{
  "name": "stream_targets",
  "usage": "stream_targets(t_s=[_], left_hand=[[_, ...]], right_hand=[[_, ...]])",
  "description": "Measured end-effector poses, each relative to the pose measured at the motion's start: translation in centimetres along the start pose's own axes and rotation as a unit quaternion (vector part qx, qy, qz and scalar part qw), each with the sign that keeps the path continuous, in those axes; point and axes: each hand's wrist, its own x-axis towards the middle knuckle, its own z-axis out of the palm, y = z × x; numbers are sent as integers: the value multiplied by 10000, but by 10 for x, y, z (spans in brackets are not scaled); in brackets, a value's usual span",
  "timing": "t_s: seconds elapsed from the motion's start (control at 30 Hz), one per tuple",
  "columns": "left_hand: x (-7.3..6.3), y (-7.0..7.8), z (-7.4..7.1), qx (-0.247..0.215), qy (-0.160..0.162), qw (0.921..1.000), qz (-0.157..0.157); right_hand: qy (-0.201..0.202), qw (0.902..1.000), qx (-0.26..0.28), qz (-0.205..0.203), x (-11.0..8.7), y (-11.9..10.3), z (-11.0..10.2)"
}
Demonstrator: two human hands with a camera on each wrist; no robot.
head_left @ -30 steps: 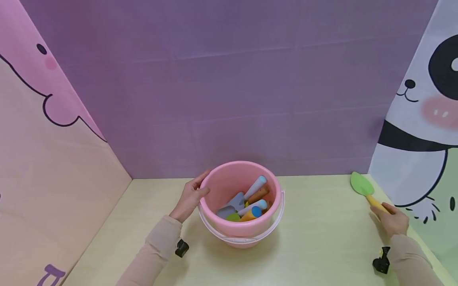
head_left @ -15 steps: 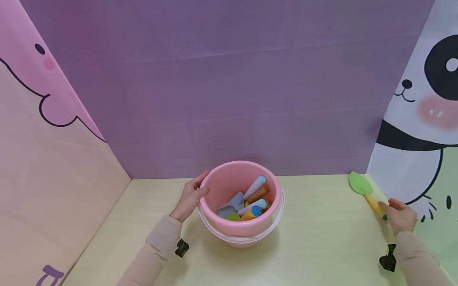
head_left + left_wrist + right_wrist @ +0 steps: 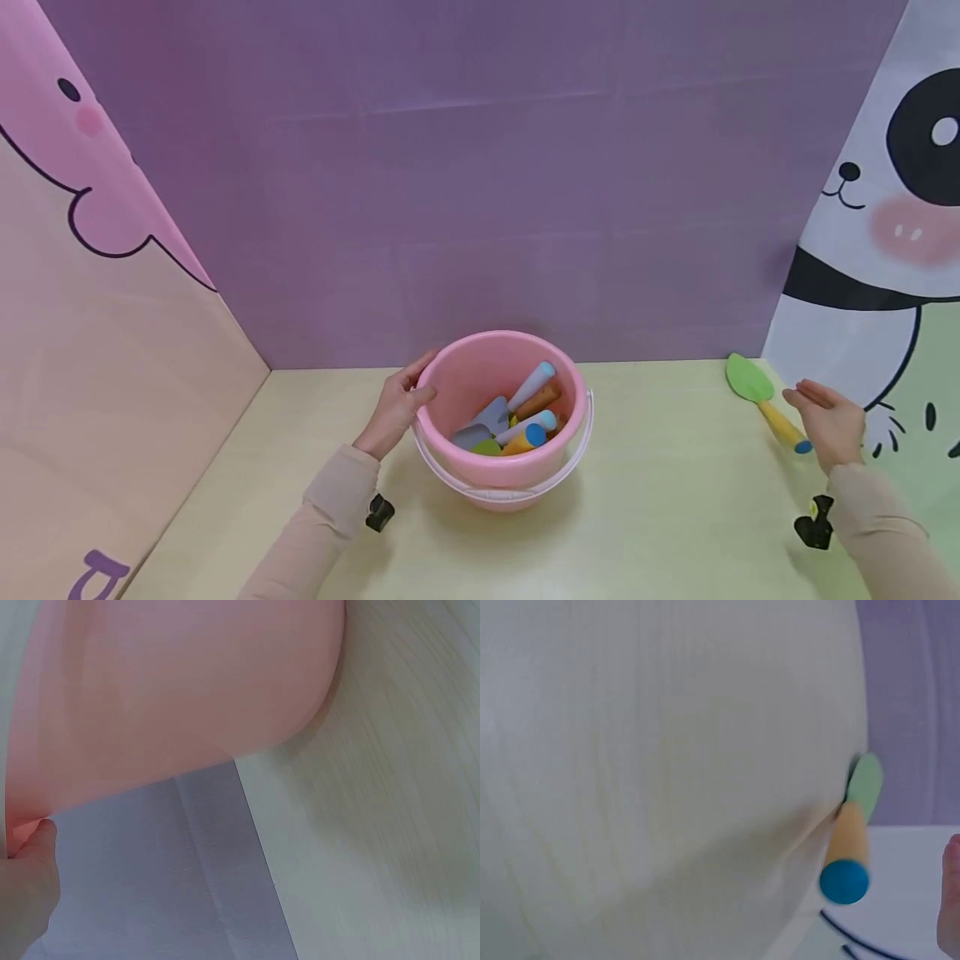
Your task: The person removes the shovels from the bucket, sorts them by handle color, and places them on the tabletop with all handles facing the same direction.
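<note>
The left hand [image 3: 390,412] pinched the rim of the pink bucket [image 3: 480,371] on the table [image 3: 645,467]; the right hand [image 3: 834,423], loose and empty, was beside the toy shovel [image 3: 771,414]. A tug on that rim might have tipped the smooth, tapering bucket, spilling its tools [image 3: 528,428]. The shovel's blade looked leaf-shaped, its handle rounded; behind, the purple wall [image 3: 480,183] was creased.

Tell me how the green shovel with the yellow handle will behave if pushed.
The shovel probably moves as one stiff piece, its blade set straight on its handle. That rounded handle might rock when nudged, but the broad blade should resist a full roll.
</note>
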Motion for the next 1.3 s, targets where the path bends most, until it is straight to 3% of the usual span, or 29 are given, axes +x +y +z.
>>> stream_targets(t_s=[0.13,0.23,0.27,0.4,0.63,0.8,1.07,1.3], left_hand=[[1,0,3,-170,-30,9998,-19],[0,0,4,-258,-68,9996,-49],[0,-1,5,-264,-68,9996,-58],[0,-1,6,-268,-4,9996,-72],[-2,0,10,-352,190,9991,-101],[1,0,13,-304,348,9988,-157],[1,-2,15,-383,400,9982,-245],[0,-2,15,-524,410,9968,-446]], right_hand=[[-260,9984,314,-385,-26,-33,9],[-429,9968,251,-620,-44,-54,18],[-445,9956,359,-749,-43,-55,20],[-671,9920,5,-1065,-52,-70,30],[-1308,9767,-141,-1695,-81,-103,45],[-1564,9663,-471,-1992,-95,-117,53],[-1970,9460,-550,-2515,-114,-130,72],[-2316,9332,-624,-2676,-129,-137,83]])
